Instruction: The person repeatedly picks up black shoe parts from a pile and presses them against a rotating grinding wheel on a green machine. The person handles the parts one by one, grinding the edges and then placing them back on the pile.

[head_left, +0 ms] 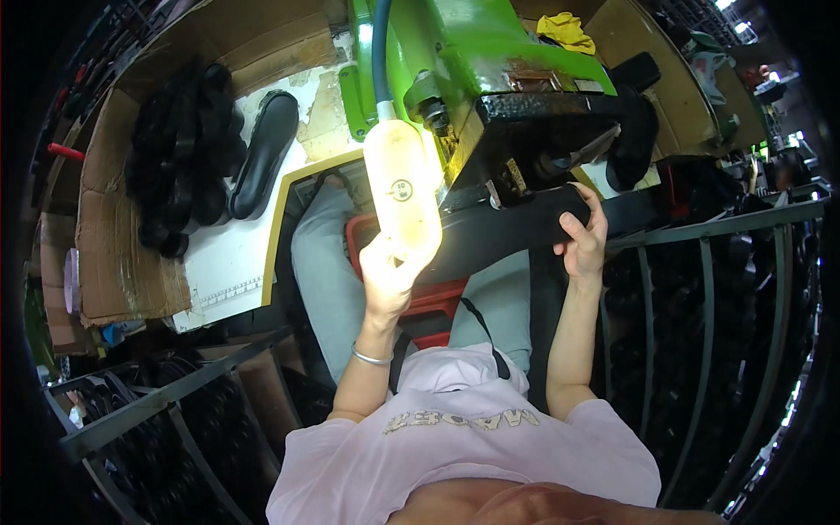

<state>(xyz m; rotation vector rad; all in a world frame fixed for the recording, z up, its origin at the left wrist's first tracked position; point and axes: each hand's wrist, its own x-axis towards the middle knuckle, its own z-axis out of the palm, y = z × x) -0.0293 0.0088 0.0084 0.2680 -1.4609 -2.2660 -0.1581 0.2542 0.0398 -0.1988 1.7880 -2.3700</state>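
Nearest risk, as judged: the black sole (499,229) spans the gap above the person's lap, clear of the red stool (433,311), so a slack grip at either end could let it tip or drop between the knees. Its far edge lies close under the machine's dark head (512,179); a skewed angle there could bring the wrong part of the edge against the metal, and fingers straying inward could get nipped. Glare from the lamp (401,175) could also mask a misalignment at the left end.

Hands. Left hand (389,271): at the lamp's near end, fingers bent, largely washed out by the light; whether it grips the sole or the lamp cannot be told. Right hand (582,236): partly closed on the sole's right end, thumb on the near face, fingertips curled over the far edge.

Beyond: green machine (490,35) over the work. To its left, a single loose sole (265,153) lies beside a heap of dark soles (184,157), with a cardboard box wall (122,254) alongside.
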